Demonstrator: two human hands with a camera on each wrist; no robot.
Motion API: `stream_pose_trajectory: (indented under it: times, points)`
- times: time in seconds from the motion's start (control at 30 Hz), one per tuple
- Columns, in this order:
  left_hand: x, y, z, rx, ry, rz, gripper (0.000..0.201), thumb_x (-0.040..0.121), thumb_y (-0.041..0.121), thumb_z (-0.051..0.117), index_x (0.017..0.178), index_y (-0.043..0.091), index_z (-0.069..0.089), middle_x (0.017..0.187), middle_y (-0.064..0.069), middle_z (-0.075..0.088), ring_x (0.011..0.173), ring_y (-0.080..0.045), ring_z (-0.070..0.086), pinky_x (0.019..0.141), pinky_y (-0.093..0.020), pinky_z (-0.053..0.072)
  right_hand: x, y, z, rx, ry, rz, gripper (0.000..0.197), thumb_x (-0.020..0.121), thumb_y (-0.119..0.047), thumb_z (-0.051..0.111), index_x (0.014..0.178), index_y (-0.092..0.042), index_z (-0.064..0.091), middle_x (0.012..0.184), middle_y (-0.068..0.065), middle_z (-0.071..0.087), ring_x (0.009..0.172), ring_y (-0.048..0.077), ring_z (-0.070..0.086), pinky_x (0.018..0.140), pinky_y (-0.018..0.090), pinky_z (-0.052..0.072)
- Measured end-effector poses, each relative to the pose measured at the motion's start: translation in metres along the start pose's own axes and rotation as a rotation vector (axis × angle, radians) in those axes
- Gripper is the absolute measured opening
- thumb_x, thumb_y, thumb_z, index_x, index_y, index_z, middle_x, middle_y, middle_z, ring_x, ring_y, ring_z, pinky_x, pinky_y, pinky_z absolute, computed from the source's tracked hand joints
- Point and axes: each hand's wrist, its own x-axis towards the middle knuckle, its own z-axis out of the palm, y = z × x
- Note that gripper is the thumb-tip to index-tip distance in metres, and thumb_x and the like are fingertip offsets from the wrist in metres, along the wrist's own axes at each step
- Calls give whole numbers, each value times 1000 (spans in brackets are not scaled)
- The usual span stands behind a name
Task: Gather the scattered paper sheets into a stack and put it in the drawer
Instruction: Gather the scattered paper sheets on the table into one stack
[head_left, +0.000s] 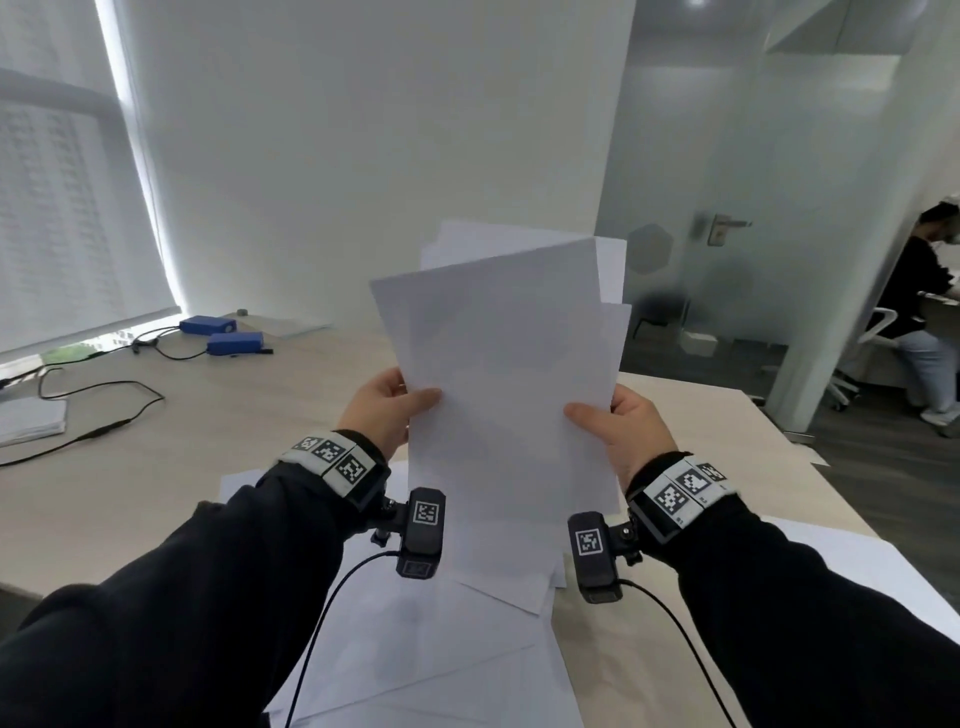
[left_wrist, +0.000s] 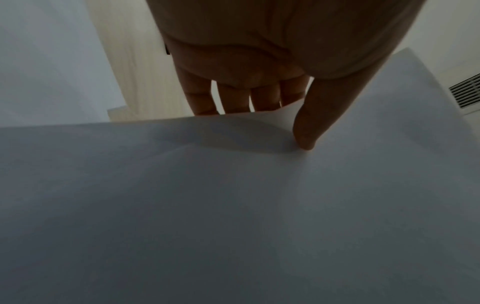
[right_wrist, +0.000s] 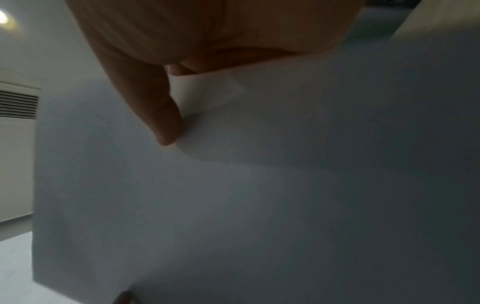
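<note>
Up close, the left hand (left_wrist: 259, 67) pinches the uneven stack of white paper sheets (head_left: 509, 395), thumb in front and fingers (left_wrist: 233, 100) behind; the right hand (right_wrist: 207, 30) grips the opposite edge. Only the head view shows the stack raised above more loose white sheets (head_left: 415, 649) on the pale wooden surface (head_left: 156, 441).

Sheets (head_left: 498, 374) above table (head_left: 156, 457)

Two hands, the left hand (head_left: 382, 405) and the right hand (head_left: 626, 423), show alongside one uneven bundle of white paper sheets (head_left: 506, 374), several loose sheets (head_left: 415, 639) on one table (head_left: 156, 467), two blue boxes (head_left: 221, 335), one seated person (head_left: 919, 312).
</note>
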Motion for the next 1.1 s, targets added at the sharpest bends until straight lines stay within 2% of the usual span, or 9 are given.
stream_pose_trajectory:
  times: [0.07, 0.2, 0.27, 0.43, 0.67, 0.77, 0.9, 1.0, 1.1]
  points:
    - [-7, -5, 1, -14, -14, 1, 28, 86, -3, 67, 109, 12, 65, 88, -2, 77, 77, -20, 74, 61, -27, 57, -6, 5, 0, 15, 4, 2, 23, 84, 5, 69, 100, -11, 69, 94, 9, 76, 81, 25, 72, 76, 39, 59]
    - [-21, -20, 0, -17, -54, -2, 49, 66, 9, 77, 115, 10, 66, 106, -12, 75, 99, -35, 71, 89, -47, 56, -19, 18, -1, 24, 42, 46, 29, 83, 5, 70, 107, -10, 66, 102, 14, 74, 89, 32, 71, 80, 43, 59]
    - [-27, -22, 2, -12, -56, 9, 49, 64, 12, 75, 113, 9, 69, 107, -13, 75, 100, -37, 70, 93, -51, 54, -23, 20, -1, 3, 65, 54, 30, 83, 5, 70, 110, -8, 66, 105, 16, 74, 94, 34, 71, 86, 47, 58]
    - [-29, -11, 8, -51, 3, 60, 20, 85, -3, 69, 97, 12, 72, 93, -10, 77, 88, -33, 70, 85, -45, 56, -24, 9, 1, 41, 94, 1, 25, 84, 2, 70, 107, -8, 67, 100, 12, 76, 91, 32, 73, 79, 42, 60]
    - [-40, -15, 13, -57, -36, 9, 33, 75, 4, 74, 106, 13, 68, 95, -6, 77, 87, -27, 72, 75, -36, 56, -36, 18, 0, -10, 94, -13, 27, 84, -1, 72, 107, -13, 66, 95, 2, 76, 81, 14, 74, 63, 21, 56]
    - [-46, -25, 18, 1, -53, -65, 28, 83, -8, 65, 104, 10, 67, 96, -9, 75, 85, -27, 70, 76, -36, 54, -39, 35, 0, -58, 108, 49, 28, 84, -5, 70, 110, -15, 63, 100, 4, 74, 89, 20, 71, 69, 26, 55]
    - [-47, -22, 25, 114, 7, -103, 14, 87, 8, 58, 92, 18, 67, 92, -7, 72, 87, -29, 67, 84, -40, 52, -34, 32, -3, -279, 116, 124, 25, 87, -4, 49, 109, -16, 52, 96, 3, 64, 91, 27, 61, 79, 36, 48]
    - [-48, -11, 39, 235, -36, -93, 22, 77, 21, 48, 88, 19, 67, 89, -6, 72, 89, -30, 67, 89, -46, 52, -32, 16, -18, -395, 132, 93, 18, 89, -5, 46, 102, -15, 53, 91, 2, 61, 83, 24, 58, 70, 31, 45]
    - [-50, -5, 64, 373, -158, -75, 30, 75, 18, 44, 94, 27, 66, 98, -4, 73, 92, -30, 69, 89, -49, 56, -34, 1, -46, -446, 219, 43, 19, 87, -2, 51, 97, -16, 59, 88, 1, 64, 75, 17, 60, 60, 26, 44]
